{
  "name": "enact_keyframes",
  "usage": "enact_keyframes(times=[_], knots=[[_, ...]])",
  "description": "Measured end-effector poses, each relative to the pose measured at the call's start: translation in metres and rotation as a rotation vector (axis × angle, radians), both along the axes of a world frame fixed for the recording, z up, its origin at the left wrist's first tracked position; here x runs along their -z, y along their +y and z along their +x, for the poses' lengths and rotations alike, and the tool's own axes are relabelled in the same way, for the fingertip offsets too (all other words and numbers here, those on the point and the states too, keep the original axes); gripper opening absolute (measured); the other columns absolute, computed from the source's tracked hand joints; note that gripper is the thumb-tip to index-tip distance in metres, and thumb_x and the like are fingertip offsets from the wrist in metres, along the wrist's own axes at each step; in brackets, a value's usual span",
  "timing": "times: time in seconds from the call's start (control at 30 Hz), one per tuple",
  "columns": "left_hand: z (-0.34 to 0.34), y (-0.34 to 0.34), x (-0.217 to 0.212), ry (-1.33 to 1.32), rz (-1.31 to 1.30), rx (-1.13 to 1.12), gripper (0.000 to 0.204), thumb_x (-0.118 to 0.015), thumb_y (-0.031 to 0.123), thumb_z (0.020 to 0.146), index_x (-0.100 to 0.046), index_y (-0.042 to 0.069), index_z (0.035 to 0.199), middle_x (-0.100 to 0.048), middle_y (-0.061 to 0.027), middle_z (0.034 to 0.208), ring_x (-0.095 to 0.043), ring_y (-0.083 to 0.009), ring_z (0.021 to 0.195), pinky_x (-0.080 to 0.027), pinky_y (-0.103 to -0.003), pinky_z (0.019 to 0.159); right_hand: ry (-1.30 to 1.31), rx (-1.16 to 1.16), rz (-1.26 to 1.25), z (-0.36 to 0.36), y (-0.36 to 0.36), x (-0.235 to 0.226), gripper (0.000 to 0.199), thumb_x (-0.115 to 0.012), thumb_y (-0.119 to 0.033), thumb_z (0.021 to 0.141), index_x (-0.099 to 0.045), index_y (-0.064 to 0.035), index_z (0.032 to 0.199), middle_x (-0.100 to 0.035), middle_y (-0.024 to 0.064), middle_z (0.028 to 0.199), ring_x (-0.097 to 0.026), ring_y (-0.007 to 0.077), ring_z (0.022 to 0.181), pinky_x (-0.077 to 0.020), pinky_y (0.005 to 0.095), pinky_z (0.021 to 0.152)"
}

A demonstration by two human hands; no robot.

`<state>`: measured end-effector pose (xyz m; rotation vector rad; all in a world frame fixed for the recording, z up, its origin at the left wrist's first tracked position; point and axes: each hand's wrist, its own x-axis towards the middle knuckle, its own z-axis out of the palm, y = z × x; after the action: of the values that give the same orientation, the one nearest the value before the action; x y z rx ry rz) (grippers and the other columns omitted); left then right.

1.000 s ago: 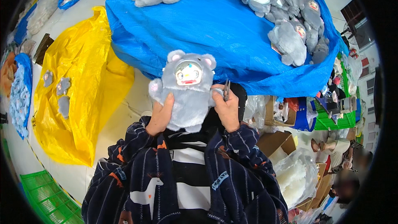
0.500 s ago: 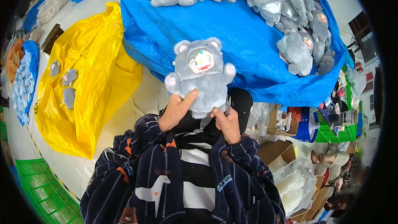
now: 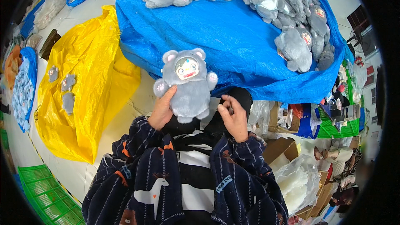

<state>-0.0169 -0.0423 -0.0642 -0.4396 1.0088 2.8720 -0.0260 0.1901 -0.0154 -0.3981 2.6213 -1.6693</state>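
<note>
Blue tarp (image 3: 200, 29) biggest, yellow plastic sheet (image 3: 83, 131) to its left. Grey plush bear doll (image 3: 189, 98) upright off the tarp's near edge, over the lap. Should handle light, squashy, non-slip; grip the torso flank, avoid the face. Left hand (image 3: 161, 110): closed on that flank, thumb in front. Right hand (image 3: 234, 120): half-curled round a small dark tool (image 3: 230, 110), clear of plush.

Pale tiled floor (image 3: 98, 1), yellow-black striped line (image 3: 38, 153) left, whitish wall (image 3: 372, 84) right.
</note>
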Motion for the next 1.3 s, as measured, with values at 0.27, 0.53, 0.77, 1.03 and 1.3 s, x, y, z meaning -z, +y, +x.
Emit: enact_keyframes(times=[0.27,0.53,0.77,1.03,1.3], knots=[[0.012,0.017,-0.009,0.039,-0.046,0.080,0.039,-0.056,0.014,0.093,-0.046,0.003,0.128,-0.055,-0.0092,0.123,-0.055,-0.0205,0.110,-0.045,-0.037,0.095,0.280,0.013,0.234,0.004,-0.049,-0.020,0.028,-0.065,-0.023,0.085,-0.060,-0.0026,0.103,-0.059,0.0125,0.080,-0.062,0.0317,0.068,-0.0482,0.0381,0.057],[0.016,0.016,-0.003,-0.011,-0.006,0.201,0.041,-0.051,0.019,0.095,-0.043,0.003,0.131,-0.053,-0.0098,0.127,-0.053,-0.0210,0.114,-0.043,-0.037,0.098,0.031,0.348,-0.171,-0.022,0.003,0.008,0.021,-0.063,-0.017,0.088,-0.061,0.0018,0.099,-0.064,0.0089,0.081,-0.055,0.0100,0.065,-0.0464,0.0272,0.060],[0.007,0.016,0.006,0.170,-0.455,0.464,0.045,-0.040,0.025,0.099,-0.035,0.003,0.138,-0.048,-0.0133,0.132,-0.050,-0.0241,0.118,-0.044,-0.037,0.097,-0.025,-0.010,-0.355,-0.006,0.020,-0.007,0.050,-0.076,-0.026,0.075,-0.059,0.0037,0.110,-0.066,0.0180,0.097,-0.063,0.0183,0.088,-0.0502,0.0339,0.077],[-0.008,0.045,0.007,0.544,-1.463,0.244,0.050,-0.052,0.014,0.092,-0.034,0.004,0.138,-0.055,-0.0138,0.122,-0.057,-0.0290,0.105,-0.048,-0.035,0.089,-0.148,-0.141,-0.482,0.025,0.071,-0.038,0.038,-0.071,-0.023,0.076,-0.061,0.0064,0.098,-0.066,0.0101,0.079,-0.058,0.0111,0.071,-0.0473,0.0278,0.065],[-0.021,0.140,-0.068,0.497,-0.834,0.515,0.016,-0.046,0.017,0.098,-0.050,0.003,0.104,-0.056,-0.0060,0.072,-0.051,-0.0099,0.059,-0.044,-0.021,0.055,-0.003,0.823,-0.323,0.100,0.192,-0.119,0.026,-0.069,-0.016,0.076,-0.063,0.0019,0.094,-0.064,0.0118,0.082,-0.060,0.0151,0.075,-0.0476,0.0335,0.064]])
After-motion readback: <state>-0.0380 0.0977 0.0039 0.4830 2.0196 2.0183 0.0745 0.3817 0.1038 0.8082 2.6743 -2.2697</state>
